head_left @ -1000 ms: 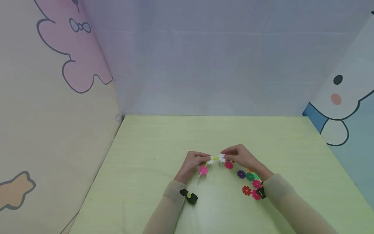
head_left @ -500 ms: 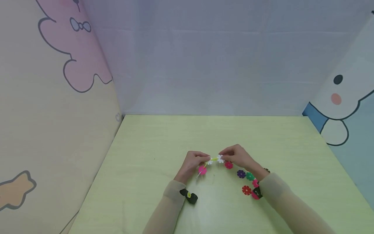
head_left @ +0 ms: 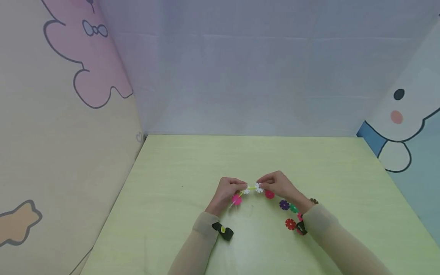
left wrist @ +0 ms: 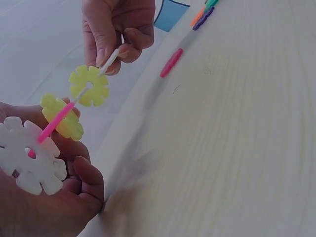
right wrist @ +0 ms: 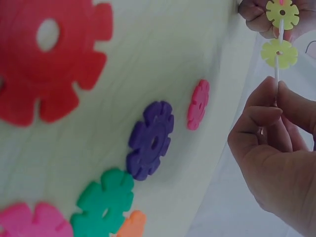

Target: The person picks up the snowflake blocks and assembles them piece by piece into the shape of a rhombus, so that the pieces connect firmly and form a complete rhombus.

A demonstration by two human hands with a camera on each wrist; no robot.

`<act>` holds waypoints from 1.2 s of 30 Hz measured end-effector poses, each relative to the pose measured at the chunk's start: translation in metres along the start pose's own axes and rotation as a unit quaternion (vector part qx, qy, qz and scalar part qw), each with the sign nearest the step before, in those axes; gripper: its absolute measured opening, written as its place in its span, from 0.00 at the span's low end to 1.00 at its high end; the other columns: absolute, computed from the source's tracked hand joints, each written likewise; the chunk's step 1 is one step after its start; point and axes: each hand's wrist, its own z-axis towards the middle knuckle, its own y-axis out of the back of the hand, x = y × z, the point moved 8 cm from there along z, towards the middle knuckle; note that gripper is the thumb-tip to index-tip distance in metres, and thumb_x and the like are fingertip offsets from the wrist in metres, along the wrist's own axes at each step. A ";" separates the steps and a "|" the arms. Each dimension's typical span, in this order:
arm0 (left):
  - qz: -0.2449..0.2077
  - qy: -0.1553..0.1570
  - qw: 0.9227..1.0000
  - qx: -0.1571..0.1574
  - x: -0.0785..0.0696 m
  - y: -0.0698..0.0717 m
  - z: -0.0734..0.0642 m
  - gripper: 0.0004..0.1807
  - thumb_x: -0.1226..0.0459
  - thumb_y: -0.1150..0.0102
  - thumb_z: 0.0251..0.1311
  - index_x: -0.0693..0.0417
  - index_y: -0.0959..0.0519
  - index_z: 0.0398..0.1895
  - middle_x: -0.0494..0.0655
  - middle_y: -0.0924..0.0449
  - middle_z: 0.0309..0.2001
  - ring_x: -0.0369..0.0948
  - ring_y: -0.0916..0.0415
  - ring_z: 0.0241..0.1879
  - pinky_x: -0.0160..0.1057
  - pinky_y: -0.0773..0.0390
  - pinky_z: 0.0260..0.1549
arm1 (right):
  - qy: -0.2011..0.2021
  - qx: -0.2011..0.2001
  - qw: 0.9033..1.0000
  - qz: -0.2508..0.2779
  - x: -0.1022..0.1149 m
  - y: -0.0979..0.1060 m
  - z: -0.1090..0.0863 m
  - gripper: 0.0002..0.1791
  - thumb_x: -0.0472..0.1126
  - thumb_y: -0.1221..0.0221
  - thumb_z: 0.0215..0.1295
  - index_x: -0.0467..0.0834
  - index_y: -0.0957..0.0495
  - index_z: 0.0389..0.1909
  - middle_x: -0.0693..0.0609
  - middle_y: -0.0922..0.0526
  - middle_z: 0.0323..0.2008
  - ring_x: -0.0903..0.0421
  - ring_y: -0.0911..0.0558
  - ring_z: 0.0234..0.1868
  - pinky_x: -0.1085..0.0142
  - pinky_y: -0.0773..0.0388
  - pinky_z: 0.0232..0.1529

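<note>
Between my hands hangs a short chain of slotted flower-shaped plastic discs, raised over the table. My left hand (head_left: 227, 193) grips its left part, fingers behind a yellow disc (left wrist: 63, 121). A pink disc (left wrist: 54, 123), edge-on, joins that to a white disc (left wrist: 14, 153) at the free end. At the other end my right hand (head_left: 280, 185) pinches a white disc (head_left: 259, 189) between thumb and fingers. That disc shows edge-on in both wrist views, meeting a second yellow disc (left wrist: 99, 92). Another white disc between the yellow ones is partly hidden.
Loose discs lie on the pale table (head_left: 192, 160) under and beside my right forearm: red (right wrist: 74, 101), purple (right wrist: 145, 131), green (right wrist: 94, 195), pink (right wrist: 197, 106), orange (right wrist: 132, 226) and brown (head_left: 313, 201). Walls (head_left: 240, 76) stand behind and at both sides.
My right hand has shifted slightly left, toward my left hand, with its white disc. Its sleeve now covers more of the loose discs, and a brown one shows. My left hand stays almost still.
</note>
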 end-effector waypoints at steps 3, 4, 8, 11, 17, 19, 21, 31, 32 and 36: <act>-0.017 -0.001 1.000 -0.002 0.001 -0.001 0.002 0.06 0.68 0.30 0.50 0.64 0.15 0.29 0.48 0.24 0.22 0.35 0.36 0.17 0.31 0.36 0.16 | -0.002 -0.004 1.000 0.017 -0.001 0.001 0.000 0.10 0.33 0.40 0.64 0.33 0.18 0.44 0.43 0.15 0.37 0.47 0.18 0.35 0.61 0.25 0.29; -0.023 0.000 1.000 -0.003 0.002 -0.001 0.003 0.07 0.68 0.30 0.50 0.65 0.15 0.29 0.48 0.23 0.22 0.35 0.36 0.17 0.31 0.36 0.16 | -0.004 -0.006 1.000 0.026 -0.002 0.001 0.000 0.10 0.32 0.40 0.64 0.32 0.19 0.44 0.43 0.15 0.37 0.46 0.18 0.35 0.61 0.25 0.29; -0.027 0.002 1.000 -0.012 0.004 0.000 0.003 0.07 0.68 0.29 0.50 0.64 0.15 0.29 0.50 0.21 0.25 0.35 0.36 0.18 0.31 0.36 0.16 | -0.009 -0.014 0.999 0.051 -0.003 0.000 0.000 0.11 0.32 0.40 0.64 0.31 0.20 0.45 0.41 0.16 0.37 0.44 0.17 0.38 0.57 0.22 0.34; -0.020 0.003 1.000 -0.014 0.004 0.001 0.003 0.06 0.67 0.29 0.50 0.63 0.14 0.28 0.51 0.20 0.27 0.36 0.35 0.19 0.31 0.35 0.17 | -0.017 -0.022 0.998 0.056 -0.004 -0.001 -0.001 0.11 0.32 0.41 0.64 0.31 0.20 0.45 0.42 0.16 0.37 0.45 0.17 0.39 0.54 0.22 0.37; -0.024 -0.010 0.999 -0.019 0.001 0.000 0.002 0.05 0.67 0.30 0.51 0.63 0.14 0.28 0.51 0.19 0.27 0.36 0.33 0.20 0.31 0.33 0.18 | -0.007 -0.023 0.998 0.059 -0.002 -0.002 -0.002 0.12 0.34 0.40 0.65 0.30 0.20 0.46 0.41 0.16 0.40 0.49 0.17 0.40 0.53 0.23 0.41; -0.028 -0.014 0.999 -0.019 0.000 0.000 0.002 0.06 0.68 0.30 0.51 0.63 0.14 0.28 0.51 0.18 0.27 0.36 0.32 0.20 0.31 0.33 0.18 | -0.002 -0.021 0.998 0.054 -0.001 -0.002 -0.002 0.12 0.34 0.40 0.65 0.30 0.20 0.46 0.41 0.16 0.39 0.49 0.17 0.40 0.53 0.23 0.40; -0.025 -0.015 0.999 -0.015 0.000 -0.001 0.002 0.06 0.67 0.30 0.51 0.63 0.14 0.29 0.50 0.18 0.27 0.36 0.32 0.20 0.31 0.32 0.18 | -0.002 -0.023 0.999 0.046 -0.001 -0.002 -0.002 0.12 0.34 0.40 0.64 0.31 0.20 0.46 0.42 0.16 0.39 0.49 0.17 0.39 0.54 0.22 0.38; 0.014 -0.003 0.999 0.041 0.001 -0.004 0.001 0.07 0.64 0.30 0.51 0.60 0.14 0.29 0.47 0.20 0.26 0.37 0.31 0.21 0.32 0.31 0.21 | -0.008 -0.016 0.999 0.038 -0.002 -0.001 0.001 0.10 0.35 0.39 0.64 0.34 0.19 0.44 0.46 0.15 0.31 0.46 0.25 0.24 0.65 0.31 0.21; 0.016 -0.003 0.999 0.044 0.001 -0.004 0.002 0.07 0.64 0.30 0.52 0.60 0.14 0.29 0.48 0.20 0.25 0.37 0.31 0.20 0.32 0.31 0.21 | -0.005 -0.014 0.999 0.036 -0.002 -0.001 0.001 0.10 0.35 0.39 0.63 0.34 0.18 0.44 0.46 0.15 0.31 0.47 0.26 0.23 0.65 0.31 0.21; 0.019 -0.007 0.999 0.049 0.000 -0.005 0.003 0.08 0.65 0.31 0.53 0.63 0.14 0.31 0.48 0.19 0.26 0.38 0.31 0.20 0.33 0.31 0.21 | 0.004 -0.005 1.000 0.029 0.001 0.000 0.002 0.10 0.33 0.40 0.65 0.34 0.18 0.45 0.46 0.15 0.31 0.50 0.29 0.21 0.65 0.31 0.21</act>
